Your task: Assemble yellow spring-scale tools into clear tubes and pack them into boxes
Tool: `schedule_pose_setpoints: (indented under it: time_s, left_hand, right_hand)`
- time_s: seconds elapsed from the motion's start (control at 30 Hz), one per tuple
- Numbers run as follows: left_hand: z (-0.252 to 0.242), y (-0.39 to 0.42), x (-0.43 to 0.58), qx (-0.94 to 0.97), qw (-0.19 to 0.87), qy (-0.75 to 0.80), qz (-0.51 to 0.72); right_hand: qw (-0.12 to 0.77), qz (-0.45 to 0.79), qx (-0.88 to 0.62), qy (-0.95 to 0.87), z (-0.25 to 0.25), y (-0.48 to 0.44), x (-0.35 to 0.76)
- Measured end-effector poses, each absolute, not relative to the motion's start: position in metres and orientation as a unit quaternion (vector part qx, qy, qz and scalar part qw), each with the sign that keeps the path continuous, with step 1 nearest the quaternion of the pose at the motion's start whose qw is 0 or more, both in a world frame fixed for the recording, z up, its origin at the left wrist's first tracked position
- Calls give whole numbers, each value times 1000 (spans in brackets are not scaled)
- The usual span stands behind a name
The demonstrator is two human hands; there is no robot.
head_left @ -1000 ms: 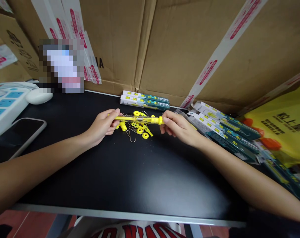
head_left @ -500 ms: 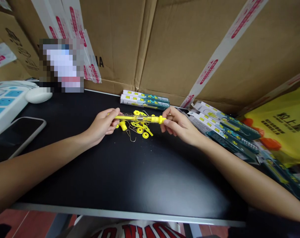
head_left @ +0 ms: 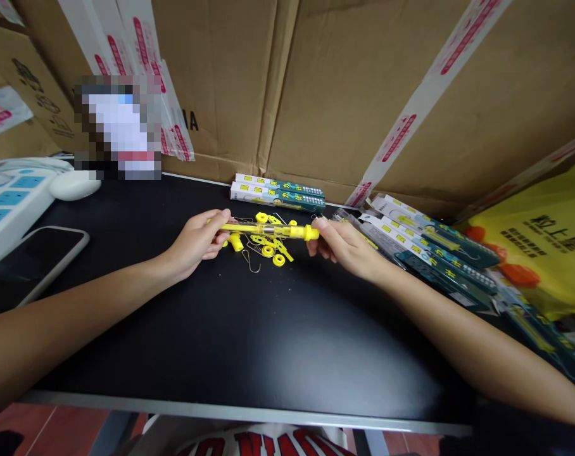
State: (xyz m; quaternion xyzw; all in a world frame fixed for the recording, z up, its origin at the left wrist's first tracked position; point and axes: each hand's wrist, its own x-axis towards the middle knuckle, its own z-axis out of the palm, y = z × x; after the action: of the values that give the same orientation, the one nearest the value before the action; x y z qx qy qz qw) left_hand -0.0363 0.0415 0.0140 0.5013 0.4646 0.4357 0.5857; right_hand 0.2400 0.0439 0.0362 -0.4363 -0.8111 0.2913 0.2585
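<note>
A clear tubular spring scale (head_left: 285,230) with yellow parts inside lies level between my hands, above the table. My left hand (head_left: 199,237) is closed around its left end, thumb on top. My right hand (head_left: 342,246) is closed in a pinch at the yellow cap on the right end; exactly what its fingertips grip is hidden. Behind and below the tube is a pile of loose parts: yellow rings (head_left: 278,259), a yellow plug (head_left: 237,242), thin wire hooks (head_left: 252,261) and small yellow strips (head_left: 287,251).
Printed boxes (head_left: 278,195) lie at the back, with more boxes (head_left: 430,253) and clear tubes on the right beside a yellow bag (head_left: 534,234). At left are a phone (head_left: 35,259), a power strip (head_left: 12,196) and a white mouse (head_left: 75,183). Large cartons (head_left: 363,82) wall the back.
My right hand's fingers have closed in and turned at the cap end. The yellow part inside the tube sits slightly further right. My left hand has stayed in place.
</note>
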Motion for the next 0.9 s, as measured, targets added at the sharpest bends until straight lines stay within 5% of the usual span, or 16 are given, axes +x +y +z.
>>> schedule_pose_setpoints:
  time_s: [0.17, 0.7, 0.9]
  left_hand:
    - [14, 42, -37, 490, 593, 462, 441]
    - [15, 41, -36, 502, 586, 463, 436]
    - [14, 42, -36, 493, 589, 465, 441]
  right_hand:
    - [303, 340, -390, -800, 37, 43, 241]
    - [244, 282, -430, -823, 37, 42, 238]
    - [311, 354, -378, -797, 37, 42, 238]
